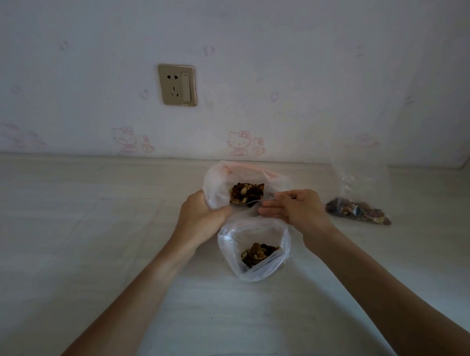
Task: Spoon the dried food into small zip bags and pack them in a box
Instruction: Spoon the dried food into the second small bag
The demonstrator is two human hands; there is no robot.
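A large clear plastic bag (217, 182) of mixed nuts and dried fruit (246, 191) stands open at the back of the table. My left hand (201, 216) grips its near edge. My right hand (294, 207) holds a metal spoon (257, 201) whose bowl reaches into the large bag's mouth. Just below both hands, a small clear zip bag (256, 270) stands open with a little dried food (259, 253) at its bottom. Its upper rim touches my hands. No box is in view.
A filled small zip bag (359, 207) lies on the pale table (91, 239) to the right, against the wall. A wall socket (177, 84) sits above the table's back edge. A rounded dark edge shows at the bottom.
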